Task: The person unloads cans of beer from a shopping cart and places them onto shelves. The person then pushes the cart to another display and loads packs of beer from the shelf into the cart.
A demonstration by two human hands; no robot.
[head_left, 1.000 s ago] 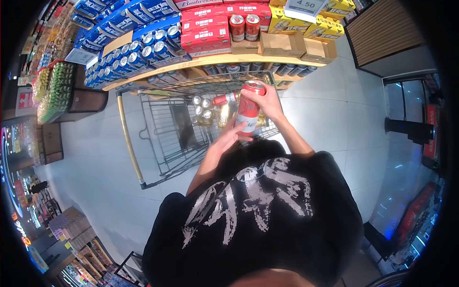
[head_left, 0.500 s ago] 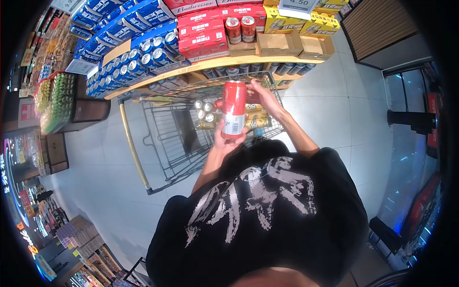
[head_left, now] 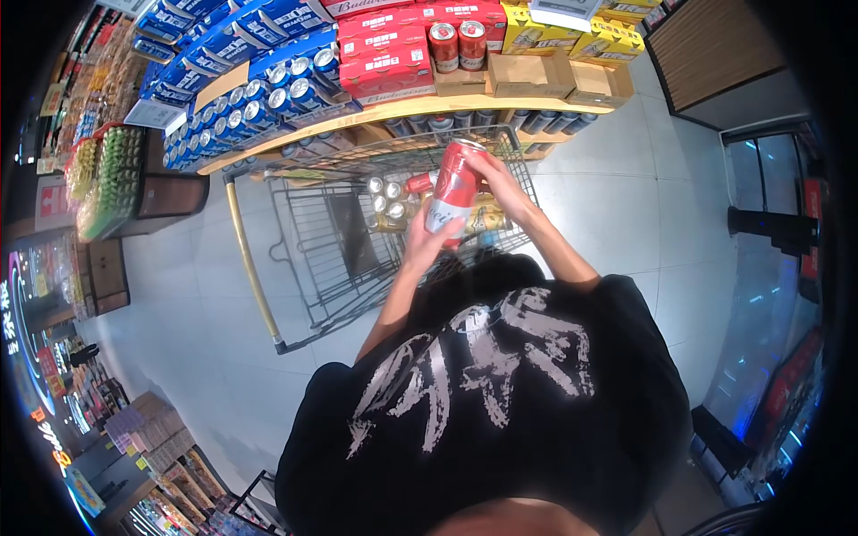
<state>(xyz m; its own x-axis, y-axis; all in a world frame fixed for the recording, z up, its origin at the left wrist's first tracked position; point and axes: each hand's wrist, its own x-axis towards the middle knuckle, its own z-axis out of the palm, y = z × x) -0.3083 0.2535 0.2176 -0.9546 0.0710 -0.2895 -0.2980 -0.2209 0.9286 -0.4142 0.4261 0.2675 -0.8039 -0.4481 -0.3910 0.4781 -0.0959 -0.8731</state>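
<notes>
I see the wooden shelf (head_left: 393, 111), and in front of it the wire cart (head_left: 251, 259). Over the cart's near side, the left hand (head_left: 427, 234) curls round the lower part, and the right hand (head_left: 502, 185) touches the upper part (whether it grips, I cannot tell), of one tilted red-and-white can (head_left: 454, 183). It seems an inspecting step; any turn calls for steady support below.

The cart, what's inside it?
Inside the cart are silver-topped cans, a red can lying down, and gold cans. The held can, left hand and right hand hide some of it, so I can't tell what's behind them.
</notes>
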